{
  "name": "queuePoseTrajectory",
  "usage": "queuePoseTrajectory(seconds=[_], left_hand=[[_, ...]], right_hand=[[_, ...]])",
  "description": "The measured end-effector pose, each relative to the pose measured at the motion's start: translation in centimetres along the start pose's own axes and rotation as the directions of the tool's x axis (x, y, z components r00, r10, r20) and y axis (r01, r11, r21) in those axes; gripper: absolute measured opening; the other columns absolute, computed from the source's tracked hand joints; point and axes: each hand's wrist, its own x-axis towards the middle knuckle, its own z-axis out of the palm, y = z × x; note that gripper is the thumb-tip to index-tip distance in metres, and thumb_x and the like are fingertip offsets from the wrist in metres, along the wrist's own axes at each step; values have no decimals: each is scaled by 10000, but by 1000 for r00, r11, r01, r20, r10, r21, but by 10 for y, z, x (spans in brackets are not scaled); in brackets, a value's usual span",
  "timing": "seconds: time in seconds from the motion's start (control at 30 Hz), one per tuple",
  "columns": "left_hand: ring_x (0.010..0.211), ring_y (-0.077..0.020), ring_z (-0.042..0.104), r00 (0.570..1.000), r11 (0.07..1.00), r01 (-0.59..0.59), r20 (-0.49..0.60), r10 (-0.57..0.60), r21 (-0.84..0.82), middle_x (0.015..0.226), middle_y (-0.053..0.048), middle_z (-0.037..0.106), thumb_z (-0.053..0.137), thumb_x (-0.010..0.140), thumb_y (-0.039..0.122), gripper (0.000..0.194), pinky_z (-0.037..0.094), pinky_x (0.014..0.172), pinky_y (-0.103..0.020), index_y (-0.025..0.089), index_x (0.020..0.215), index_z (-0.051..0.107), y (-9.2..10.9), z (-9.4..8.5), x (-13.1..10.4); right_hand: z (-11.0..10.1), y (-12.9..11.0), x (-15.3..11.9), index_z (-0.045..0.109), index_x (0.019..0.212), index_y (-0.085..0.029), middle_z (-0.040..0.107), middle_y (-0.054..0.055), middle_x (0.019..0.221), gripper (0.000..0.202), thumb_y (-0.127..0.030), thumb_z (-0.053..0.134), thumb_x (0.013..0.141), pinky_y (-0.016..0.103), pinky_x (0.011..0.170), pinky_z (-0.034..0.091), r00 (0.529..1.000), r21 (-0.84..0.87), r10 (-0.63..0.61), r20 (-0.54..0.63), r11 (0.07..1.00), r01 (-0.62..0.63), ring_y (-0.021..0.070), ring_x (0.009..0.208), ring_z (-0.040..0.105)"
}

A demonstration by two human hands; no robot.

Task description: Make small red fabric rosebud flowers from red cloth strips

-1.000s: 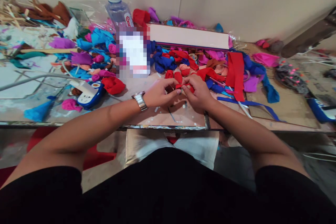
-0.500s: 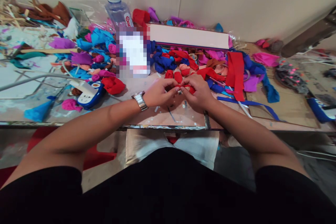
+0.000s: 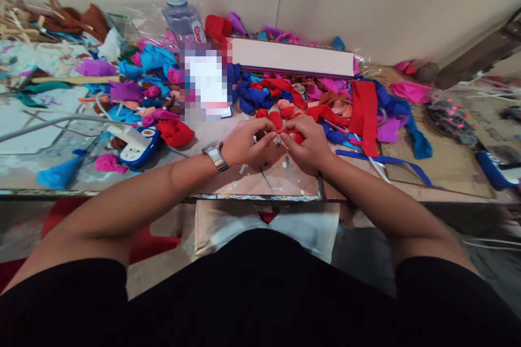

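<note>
Fingertip to fingertip, my left hand (image 3: 248, 142) and my right hand (image 3: 308, 141) meet over the bench, both closed in a pinch. Between them is a small piece of red crepe paper (image 3: 298, 136), partly hidden by the fingers. Its exact shape is too small to make out. A wristwatch (image 3: 216, 156) is on my left wrist. Just beyond the fingers lie red and peach crepe paper scraps (image 3: 285, 108). A wide red paper strip (image 3: 364, 119) hangs over the pile to the right of my right hand.
A plastic bottle (image 3: 183, 19) stands behind a blurred phone (image 3: 207, 84). Left are a power strip (image 3: 140, 147) with a cable, a red paper bundle (image 3: 176, 133) and a blue paper cone (image 3: 60, 172). A long white box (image 3: 291, 57) lies at the back. Cardboard (image 3: 451, 165) covers the right side.
My fingers have shifted slightly on the red crepe paper, and less of it shows. The hands otherwise stay in place over the bench.
</note>
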Motion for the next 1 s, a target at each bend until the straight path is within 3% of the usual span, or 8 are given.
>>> queuePoseTrajectory(seconds=[0.3, 0.43, 0.57, 0.63, 0.73, 0.83, 0.93, 1.0], left_hand=[[704, -147, 672, 997, 988, 60, 54, -53, -141, 812, -37, 745, 556, 1059, 574, 445, 510, 689, -274, 170, 954, 711, -1, 0, 2], [679, -143, 655, 979, 947, 145, 182, -95, -286, 764, -56, 730, 477, 1070, 682, 606, 501, 659, -268, 160, 883, 722, -5, 1, 5], [629, -132, 653, 961, 883, 223, 244, -128, -414, 741, -47, 718, 584, 1010, 724, 582, 517, 626, -255, 169, 850, 662, -7, 4, 5], [634, -133, 657, 972, 913, 184, 203, -114, -364, 744, -40, 720, 585, 1027, 676, 532, 523, 641, -258, 174, 869, 661, -6, 5, 4], [701, -150, 663, 997, 998, 3, 80, 2, -65, 796, -47, 741, 569, 1061, 533, 405, 502, 702, -282, 180, 928, 719, -5, 3, 1], [804, -179, 691, 989, 971, -145, 51, 138, 191, 907, -74, 776, 554, 1063, 418, 315, 482, 759, -309, 193, 1001, 765, -4, 0, 0], [809, -188, 694, 984, 956, -177, 68, 165, 236, 916, -81, 778, 545, 1059, 412, 316, 473, 755, -317, 190, 1032, 769, -4, -2, 0], [763, -181, 674, 989, 974, -138, 81, 125, 181, 868, -69, 765, 557, 1050, 480, 361, 475, 737, -316, 184, 1019, 762, -4, -3, 0]], right_hand=[[1, 0, -1, 685, 954, -256, 768, 63, 941, 257, -479, 599, 1048, 460, 907, 495, 1000, 7, -13, 7, 1000, 13, 261, 915, 684], [0, -1, 0, 685, 966, -262, 773, 64, 950, 203, -436, 606, 1035, 472, 923, 485, 999, -15, -38, 25, 999, 38, 271, 934, 690], [0, -1, 1, 687, 964, -263, 775, 58, 940, 173, -415, 629, 1022, 472, 924, 480, 998, -24, -58, 18, 998, 58, 269, 924, 691], [0, -1, 1, 686, 952, -265, 774, 55, 935, 184, -426, 627, 1020, 474, 928, 478, 999, -20, -46, 27, 999, 46, 271, 929, 688], [0, -1, 0, 682, 920, -262, 765, 58, 908, 217, -441, 612, 1021, 464, 910, 474, 998, -7, -18, 58, 1000, 19, 271, 929, 679], [0, 0, 0, 683, 924, -254, 762, 58, 896, 212, -426, 606, 1022, 439, 875, 472, 996, 16, -12, 86, 1000, 10, 260, 911, 678], [2, 2, -1, 691, 943, -252, 770, 55, 903, 198, -418, 613, 1019, 428, 867, 472, 997, 16, -31, 66, 999, 30, 252, 901, 682], [3, 3, -1, 696, 945, -258, 773, 54, 911, 209, -438, 622, 1020, 430, 873, 475, 998, 2, -31, 46, 1000, 31, 256, 915, 682]])
